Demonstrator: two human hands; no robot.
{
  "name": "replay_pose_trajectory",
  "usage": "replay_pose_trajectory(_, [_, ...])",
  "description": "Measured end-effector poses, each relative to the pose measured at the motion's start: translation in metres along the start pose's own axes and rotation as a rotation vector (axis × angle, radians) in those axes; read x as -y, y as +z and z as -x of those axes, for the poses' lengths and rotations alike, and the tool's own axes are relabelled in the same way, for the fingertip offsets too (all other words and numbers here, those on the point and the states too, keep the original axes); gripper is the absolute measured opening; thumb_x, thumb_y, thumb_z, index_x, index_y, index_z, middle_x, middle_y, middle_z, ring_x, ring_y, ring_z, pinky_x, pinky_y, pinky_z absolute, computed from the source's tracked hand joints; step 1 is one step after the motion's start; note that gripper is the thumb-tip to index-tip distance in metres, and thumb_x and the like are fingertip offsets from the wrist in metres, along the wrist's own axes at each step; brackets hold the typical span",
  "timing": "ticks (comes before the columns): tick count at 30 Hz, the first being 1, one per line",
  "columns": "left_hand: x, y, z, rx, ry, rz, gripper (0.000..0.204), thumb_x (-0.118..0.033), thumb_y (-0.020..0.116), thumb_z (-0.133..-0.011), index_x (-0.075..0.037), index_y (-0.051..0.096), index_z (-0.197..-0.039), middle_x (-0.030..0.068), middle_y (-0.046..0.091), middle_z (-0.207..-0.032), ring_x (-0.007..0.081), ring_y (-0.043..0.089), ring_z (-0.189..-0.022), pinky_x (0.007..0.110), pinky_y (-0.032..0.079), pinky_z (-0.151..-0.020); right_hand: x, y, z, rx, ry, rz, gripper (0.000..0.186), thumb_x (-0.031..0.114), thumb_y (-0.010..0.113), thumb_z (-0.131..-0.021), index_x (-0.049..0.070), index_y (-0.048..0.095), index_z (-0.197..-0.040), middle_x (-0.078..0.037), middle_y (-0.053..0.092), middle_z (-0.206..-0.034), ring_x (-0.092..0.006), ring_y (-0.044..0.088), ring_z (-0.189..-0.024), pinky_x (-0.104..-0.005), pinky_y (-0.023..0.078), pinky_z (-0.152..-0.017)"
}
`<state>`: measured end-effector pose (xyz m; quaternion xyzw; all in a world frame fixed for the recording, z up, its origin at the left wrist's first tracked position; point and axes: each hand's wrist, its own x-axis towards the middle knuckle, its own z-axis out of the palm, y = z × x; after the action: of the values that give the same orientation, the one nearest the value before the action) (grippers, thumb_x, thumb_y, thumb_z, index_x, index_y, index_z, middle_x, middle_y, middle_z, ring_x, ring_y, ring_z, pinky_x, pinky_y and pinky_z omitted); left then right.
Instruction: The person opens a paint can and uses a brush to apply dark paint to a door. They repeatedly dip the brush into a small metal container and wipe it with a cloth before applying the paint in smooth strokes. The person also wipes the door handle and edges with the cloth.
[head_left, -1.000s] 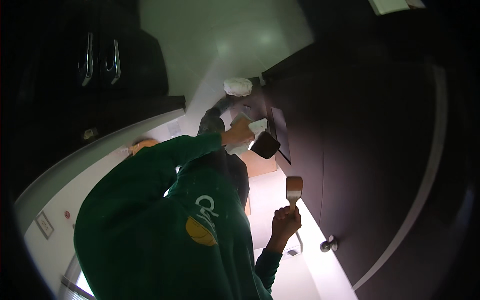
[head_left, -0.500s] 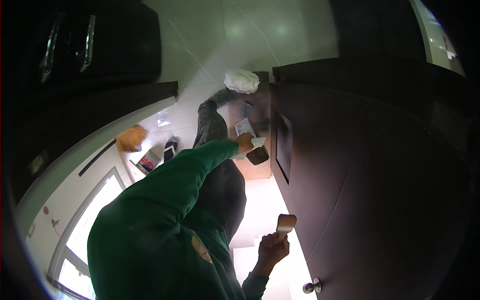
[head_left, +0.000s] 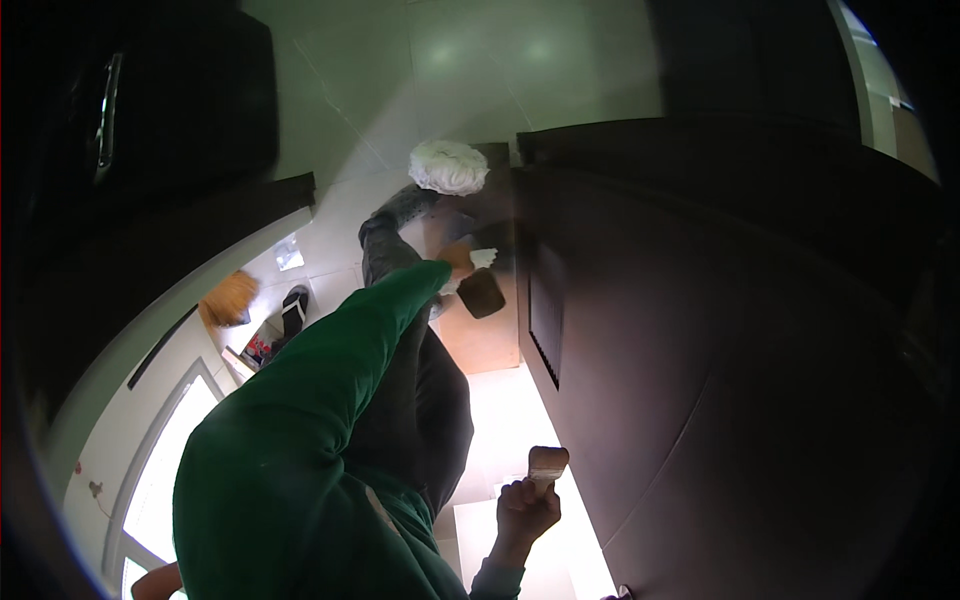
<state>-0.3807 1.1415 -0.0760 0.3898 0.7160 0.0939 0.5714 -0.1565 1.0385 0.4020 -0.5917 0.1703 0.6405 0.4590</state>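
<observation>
My left arm, in a green sleeve, reaches forward to the middle of the head view. Its hand (head_left: pixel 457 262) is blurred and closed at the edge of a dark brown, roughly square container (head_left: pixel 481 295). White crumpled cloth or paper (head_left: pixel 483 258) shows on both sides of its fingers. Beneath them is a brown wooden board or step (head_left: pixel 482 343). Lower right, my right hand (head_left: pixel 527 513) is closed around the handle of a wide flat paintbrush (head_left: pixel 547 465), bristles up.
A dark brown door (head_left: pixel 700 400) with a vent grille (head_left: pixel 545 315) stands close on the right. Ahead, a white ruffled bundle (head_left: pixel 447 167) sits by my leg's end. Orange broom bristles (head_left: pixel 230 298) and a black shoe (head_left: pixel 294 310) are on the left. Bare skin (head_left: pixel 158 583), owner unclear, shows lower left.
My left hand and the dark brown container have shifted forward and slightly left over the board. The whole view has also drifted. The right hand still holds the paintbrush.
</observation>
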Motion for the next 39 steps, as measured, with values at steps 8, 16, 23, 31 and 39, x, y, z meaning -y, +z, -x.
replay_pose_trajectory(8, [-0.011,-0.051,0.023,-0.044,0.129,0.128,0.036,-0.022,0.07,-0.076,-0.003,0.068,-0.106,0.0209,0.069,-0.101,0.034,0.066,-0.098,0.044,0.05,-0.086,-0.003,0.018,0.008,0.159,-0.017,0.093,0.02,0.024,0.055,-0.084,0.004,0.054,-0.084,-0.008,0.049,-0.07,-0.0211,0.045,-0.06,-0.0324,0.036,-0.054])
replay_pose_trajectory(16, [-0.205,-0.216,0.223,-0.388,0.127,0.604,0.049,-0.039,0.066,-0.088,0.002,0.061,-0.114,0.0198,0.065,-0.107,0.0228,0.062,-0.098,0.04,0.047,-0.084,0.013,0.07,0.108,0.337,-0.061,0.052,0.014,0.02,0.053,-0.087,0.008,0.054,-0.081,-0.011,0.045,-0.068,-0.0233,0.041,-0.058,-0.0326,0.036,-0.057])
replay_pose_trajectory(23, [-0.39,-0.293,0.384,-0.546,1.032,0.58,0.026,-0.018,0.063,-0.09,-0.001,0.064,-0.11,0.0148,0.058,-0.102,0.024,0.059,-0.093,0.033,0.049,-0.082,0.039,0.054,0.197,0.479,-0.185,-0.073,0.017,0.025,0.055,-0.086,0.009,0.059,-0.087,-0.008,0.046,-0.063,-0.0178,0.038,-0.051,-0.0288,0.031,-0.049])
replay_pose_trajectory(31, [-0.565,-0.265,0.476,-0.826,1.302,0.331,0.039,-0.01,0.062,-0.091,-0.003,0.058,-0.129,0.0147,0.049,-0.121,0.0271,0.056,-0.1,0.035,0.049,-0.083,0.06,0.016,0.235,0.493,-0.463,-0.284,0.019,0.026,0.052,-0.091,0.009,0.056,-0.086,-0.005,0.049,-0.063,-0.0138,0.035,-0.047,-0.0272,0.029,-0.045])
replay_pose_trajectory(39, [-0.543,-0.153,0.49,-0.555,1.327,0.592,0.042,-0.008,0.056,-0.092,0.003,0.05,-0.132,0.0185,0.042,-0.125,0.0326,0.048,-0.11,0.043,0.042,-0.094,0.052,-0.026,0.252,0.451,-0.533,-0.489,0.018,0.026,0.051,-0.092,0.009,0.054,-0.088,-0.001,0.046,-0.063,-0.0112,0.035,-0.049,-0.0258,0.031,-0.047])
